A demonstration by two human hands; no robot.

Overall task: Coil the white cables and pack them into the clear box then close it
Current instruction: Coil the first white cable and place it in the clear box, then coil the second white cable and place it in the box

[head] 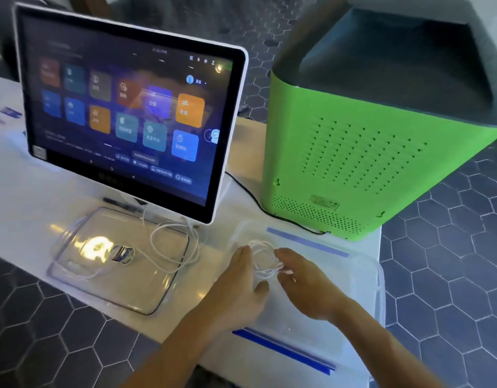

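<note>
A coiled white cable point(262, 259) hangs between my two hands over the open clear box point(362, 278), which has blue strips along its near and far rims. My left hand point(238, 287) cups the coil from the left. My right hand point(300, 278) pinches the coil's lower right part with its fingertips. A second white cable point(171, 242) lies loosely looped across the clear lid point(115, 264), which rests flat on the white table left of the box. That cable runs up toward the base of the screen.
A touchscreen monitor point(129, 113) stands on the white table point(26, 186) behind the lid. A green and grey machine point(367, 141) stands behind the box, with a black cord point(258, 203) running to it. Dark hexagon floor tiles surround the table.
</note>
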